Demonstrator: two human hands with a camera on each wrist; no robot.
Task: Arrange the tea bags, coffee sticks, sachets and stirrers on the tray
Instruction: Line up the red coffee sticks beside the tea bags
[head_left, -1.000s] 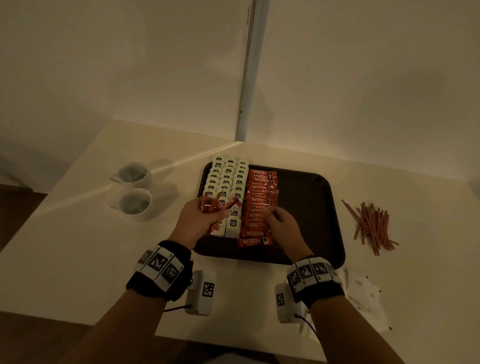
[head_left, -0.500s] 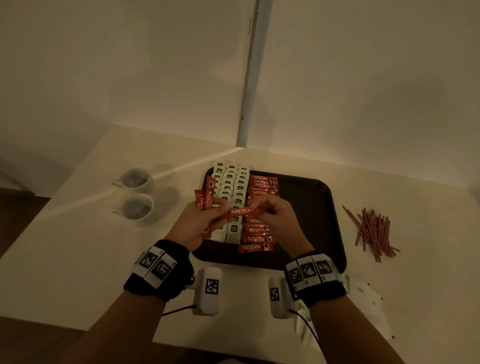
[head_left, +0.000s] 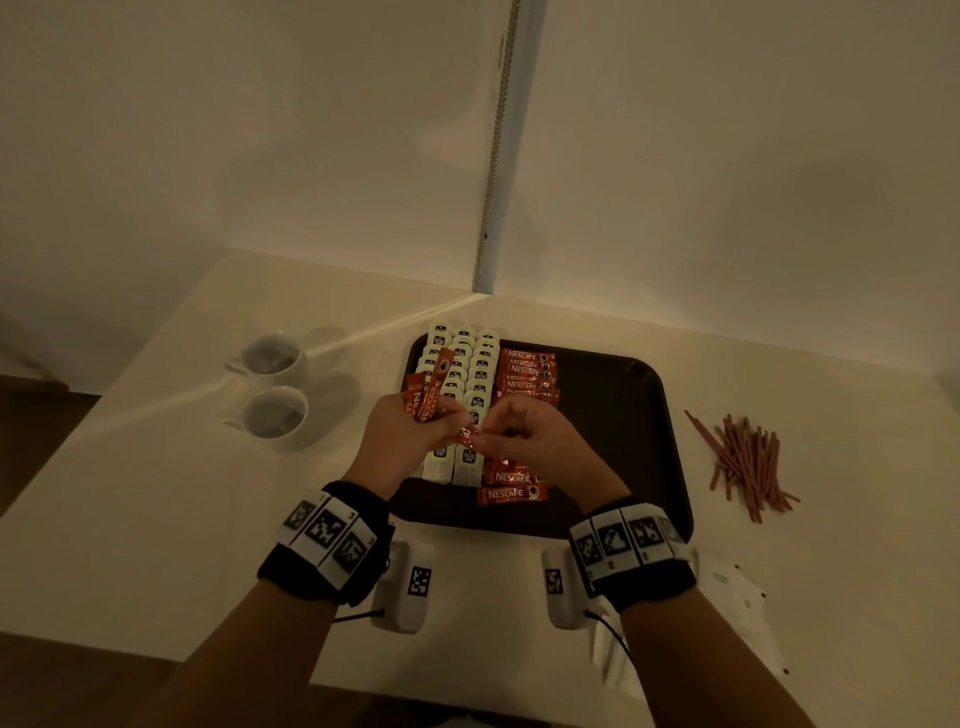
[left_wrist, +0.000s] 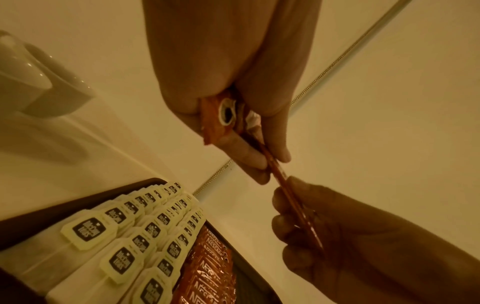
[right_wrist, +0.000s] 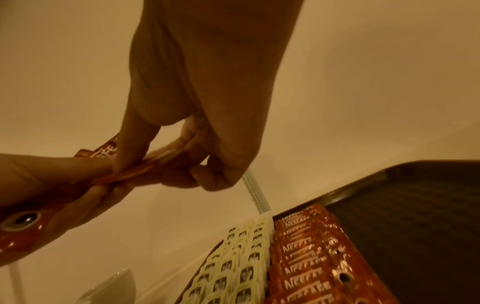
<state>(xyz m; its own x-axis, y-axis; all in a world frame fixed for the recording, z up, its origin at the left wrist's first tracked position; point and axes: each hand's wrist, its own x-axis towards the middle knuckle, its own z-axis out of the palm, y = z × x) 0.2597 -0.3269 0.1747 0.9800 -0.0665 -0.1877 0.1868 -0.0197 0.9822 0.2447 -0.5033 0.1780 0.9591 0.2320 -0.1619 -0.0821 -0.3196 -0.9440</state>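
Note:
A dark tray (head_left: 623, 415) carries three rows of white tea bags (head_left: 460, 364) on its left and a column of red coffee sticks (head_left: 527, 369) beside them. Above the tray's near left part, my left hand (head_left: 405, 441) grips a small bunch of red coffee sticks (head_left: 428, 395) that fan up to the far left. My right hand (head_left: 524, 441) pinches one coffee stick (head_left: 467, 435) of that bunch at its near end (left_wrist: 298, 207), between thumb and fingers (right_wrist: 135, 148). The hands almost touch.
Two white cups (head_left: 275, 384) stand left of the tray. A loose heap of reddish stirrers (head_left: 743, 462) lies to the tray's right. White sachets (head_left: 737, 603) lie at the near right, partly under my right wrist. A wall corner with a metal strip (head_left: 498, 156) stands behind.
My right hand rose from the column of sticks on the tray and met my left hand, taking hold of one stick from the bunch. Both hands now sit slightly higher over the tray.

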